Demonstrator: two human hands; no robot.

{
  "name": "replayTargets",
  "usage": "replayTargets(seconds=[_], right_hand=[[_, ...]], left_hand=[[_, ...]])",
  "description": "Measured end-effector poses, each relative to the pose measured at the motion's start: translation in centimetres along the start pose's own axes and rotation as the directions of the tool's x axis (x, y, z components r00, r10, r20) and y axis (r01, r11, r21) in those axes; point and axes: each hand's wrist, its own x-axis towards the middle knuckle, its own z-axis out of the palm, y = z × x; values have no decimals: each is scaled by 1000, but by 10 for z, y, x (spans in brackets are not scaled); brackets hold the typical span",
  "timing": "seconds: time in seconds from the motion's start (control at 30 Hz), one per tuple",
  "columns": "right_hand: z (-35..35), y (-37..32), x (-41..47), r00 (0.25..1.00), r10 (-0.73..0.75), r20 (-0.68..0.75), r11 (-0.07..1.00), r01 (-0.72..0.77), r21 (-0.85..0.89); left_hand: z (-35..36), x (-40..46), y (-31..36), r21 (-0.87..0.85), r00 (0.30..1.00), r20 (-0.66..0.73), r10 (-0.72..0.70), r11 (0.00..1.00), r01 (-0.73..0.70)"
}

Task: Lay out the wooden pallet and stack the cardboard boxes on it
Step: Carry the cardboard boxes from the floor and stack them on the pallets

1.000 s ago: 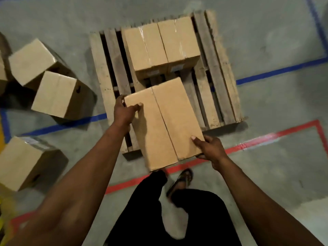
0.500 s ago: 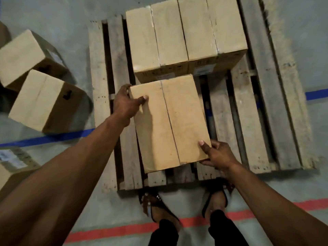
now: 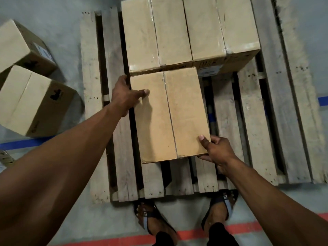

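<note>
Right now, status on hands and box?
Left hand and right hand grip brown cardboard box. Box over wooden slatted pallet, against two placed boxes. Nothing blocking.

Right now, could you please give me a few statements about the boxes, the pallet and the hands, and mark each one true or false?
1. Both hands hold the same cardboard box. True: the left hand grips its far left corner and the right hand its near right corner.
2. The wooden pallet carries no other boxes. False: two boxes sit side by side on its far part.
3. The held box touches the left one of those two. True, or very nearly.
4. All remaining boxes lie to the right of the pallet. False: the loose boxes lie on the floor to its left.
5. The person stands barefoot. False: sandals show.
</note>
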Motion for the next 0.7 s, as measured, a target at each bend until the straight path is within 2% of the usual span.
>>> replayTargets(seconds=[0.47,0.7], right_hand=[[12,-18,9,999,13,44,1000,-14,19],[12,-19,9,999,6,47,999,-4,-35]], left_hand=[[-7,31,-9,13,996,91,-9,1000,8],[-3,35,-9,-12,997,63,33,999,-33]])
